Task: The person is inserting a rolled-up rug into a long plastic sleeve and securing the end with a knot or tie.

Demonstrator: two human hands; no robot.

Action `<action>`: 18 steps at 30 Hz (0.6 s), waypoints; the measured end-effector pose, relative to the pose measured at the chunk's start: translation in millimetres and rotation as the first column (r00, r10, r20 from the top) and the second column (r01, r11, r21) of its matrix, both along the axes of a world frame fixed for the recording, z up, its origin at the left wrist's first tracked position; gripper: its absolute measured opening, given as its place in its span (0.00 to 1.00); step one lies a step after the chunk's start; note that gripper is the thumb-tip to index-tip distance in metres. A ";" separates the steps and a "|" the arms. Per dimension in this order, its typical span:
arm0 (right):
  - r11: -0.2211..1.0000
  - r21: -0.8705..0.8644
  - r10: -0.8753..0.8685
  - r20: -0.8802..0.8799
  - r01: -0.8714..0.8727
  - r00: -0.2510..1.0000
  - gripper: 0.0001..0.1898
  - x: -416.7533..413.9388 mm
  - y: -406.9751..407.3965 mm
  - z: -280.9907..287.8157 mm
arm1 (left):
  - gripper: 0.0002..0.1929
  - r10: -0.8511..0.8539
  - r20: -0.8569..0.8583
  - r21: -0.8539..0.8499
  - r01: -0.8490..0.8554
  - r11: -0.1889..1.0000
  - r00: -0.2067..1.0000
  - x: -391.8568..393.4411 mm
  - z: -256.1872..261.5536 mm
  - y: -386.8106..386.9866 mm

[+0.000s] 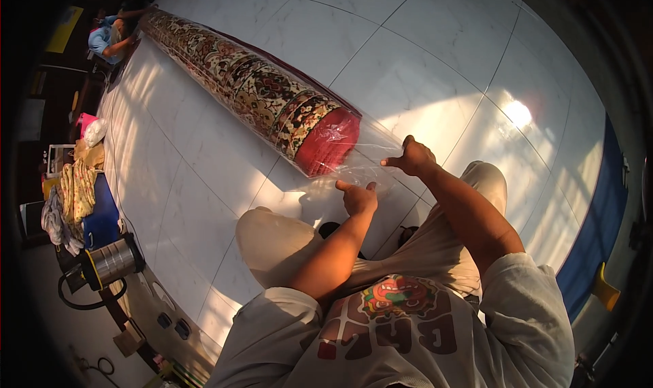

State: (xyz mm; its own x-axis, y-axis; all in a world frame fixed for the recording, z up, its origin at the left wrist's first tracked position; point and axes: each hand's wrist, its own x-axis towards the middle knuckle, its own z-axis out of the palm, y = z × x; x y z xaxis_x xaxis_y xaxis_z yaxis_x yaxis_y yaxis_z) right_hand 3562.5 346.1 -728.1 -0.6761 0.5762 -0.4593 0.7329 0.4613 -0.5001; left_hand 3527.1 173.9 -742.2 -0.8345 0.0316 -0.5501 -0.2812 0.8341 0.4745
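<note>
A rolled patterned carpet [255, 84] lies on the floor inside a clear plastic sleeve [375, 132], stretching away to the upper left. Its near end [329, 140] shows the red underside, coiled in layers. Past that end, loose plastic reaches towards me. My right hand [416, 158] holds the right side of this loose part, thumb and a finger spread along it. Lower and to the left, my left hand [360, 199] is at the plastic's near edge, thumb up, other fingers partly hidden. Both hands are apart from the carpet itself.
Another person [109, 38] crouches at the carpet's far end, arms reaching to it. Glossy tiles [204, 199] surround the roll. Along the left stand a metal-bodied vacuum cleaner [112, 260], piled cloths [76, 194] and a cable [115, 173]. A blue strip [594, 224] runs along the right.
</note>
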 end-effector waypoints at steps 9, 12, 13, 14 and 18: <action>0.847 -0.078 0.531 0.174 -0.526 0.829 0.29 22.3 -24.2 23.0 | 0.28 -0.640 0.137 0.132 0.627 0.768 0.756 6.7 38.3 -62.5; 0.751 -0.184 0.651 0.368 -0.634 0.664 0.34 0.1 -15.7 45.0 | 0.37 -0.534 0.079 0.198 0.512 0.836 0.842 -7.4 59.3 -57.5; 0.814 -0.165 0.580 0.294 -0.557 0.760 0.40 -7.2 -21.0 61.0 | 0.46 -0.504 -0.014 0.175 0.498 0.849 0.864 -5.3 63.9 -61.9; 0.873 -0.153 0.488 0.232 -0.464 0.841 0.48 -3.0 -20.6 80.2 | 0.46 -0.501 0.003 0.184 0.492 0.851 0.866 0.3 75.1 -62.7; 0.799 0.026 0.600 0.031 -0.601 0.799 0.62 21.4 0.4 102.9 | 0.30 -0.817 0.064 -0.199 0.809 0.553 0.574 -17.5 85.1 -79.0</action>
